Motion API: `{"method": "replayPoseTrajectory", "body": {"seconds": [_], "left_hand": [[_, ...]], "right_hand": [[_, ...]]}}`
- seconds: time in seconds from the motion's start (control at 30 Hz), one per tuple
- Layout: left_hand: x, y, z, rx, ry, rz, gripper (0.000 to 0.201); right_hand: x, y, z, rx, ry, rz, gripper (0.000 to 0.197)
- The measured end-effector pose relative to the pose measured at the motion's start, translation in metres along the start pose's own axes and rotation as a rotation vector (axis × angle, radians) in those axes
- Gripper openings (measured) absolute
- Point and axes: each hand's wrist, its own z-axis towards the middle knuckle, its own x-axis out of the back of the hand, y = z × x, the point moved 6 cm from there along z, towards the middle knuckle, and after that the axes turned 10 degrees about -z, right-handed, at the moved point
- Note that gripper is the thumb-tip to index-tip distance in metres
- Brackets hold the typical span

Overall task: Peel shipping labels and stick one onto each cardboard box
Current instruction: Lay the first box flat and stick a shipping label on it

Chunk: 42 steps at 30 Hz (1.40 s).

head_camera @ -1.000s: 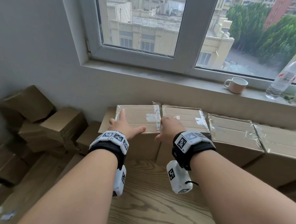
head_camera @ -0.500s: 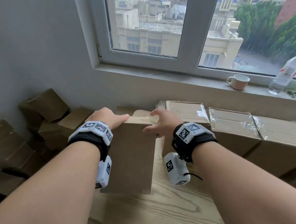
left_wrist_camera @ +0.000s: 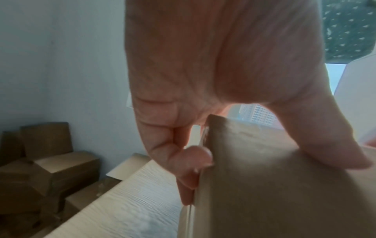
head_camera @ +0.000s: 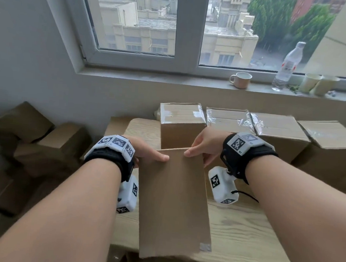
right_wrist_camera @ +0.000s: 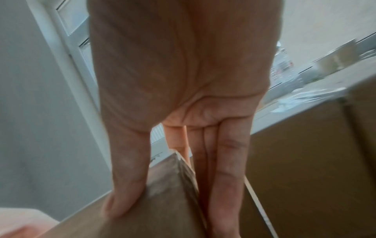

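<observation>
Fingers (left_wrist_camera: 191, 169) of the left hand (head_camera: 146, 149) and of the right hand (head_camera: 206, 143) pinch the top edge of one box (head_camera: 173, 202), thumbs on the near face, the rest behind. The box stands on end at the near side of the table (head_camera: 242, 234), its bottom edge at the table's 6 o'clock lip. Taped boxes (head_camera: 230, 120) sit in a row at 12 to 2 o'clock, under the window.

Step in hand, as judged: positioning a box for labelling. No label sheet is visible. A small pale patch sits at the box's lower right corner; its nature cannot be told.

Next move calls for laying the box flat, then freeing one hand to fetch and peel a label.
</observation>
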Motion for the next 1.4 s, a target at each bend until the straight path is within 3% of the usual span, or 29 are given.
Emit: {"method": "replayPoseTrajectory", "body": {"seconds": [0.2, 0.4, 0.57, 0.73, 0.87, 1.23, 1.4], "left_hand": [[-0.101, 0.07, 0.02, -0.123, -0.182, -0.101, 0.115], [-0.173, 0.136, 0.03, -0.184, -0.077, -0.317, 0.082], [-0.213, 0.168, 0.046, -0.194, 0.02, -0.408, 0.095], [-0.235, 0.177, 0.058, -0.206, 0.153, -0.295, 0.099], [-0.249, 0.176, 0.068, -0.174, 0.111, -0.184, 0.102], [-0.266, 0.183, 0.089, -0.16, 0.042, 0.015, 0.076], [-0.256, 0.223, 0.067, -0.36, 0.3, 0.214, 0.054]], "right_hand": [[0.017, 0.119, -0.031, -0.178, 0.06, 0.039, 0.038], [0.033, 0.233, -0.055, -0.353, 0.405, 0.282, 0.045], [0.035, 0.293, -0.056, -0.393, 0.497, 0.378, 0.023], [0.02, 0.329, -0.046, -0.414, 0.46, 0.353, 0.024], [0.003, 0.341, -0.041, -0.445, 0.392, 0.331, 0.039], [-0.012, 0.363, -0.038, -0.563, 0.43, 0.409, 0.024], [-0.01, 0.383, -0.05, -0.565, 0.49, 0.492, 0.014]]}}
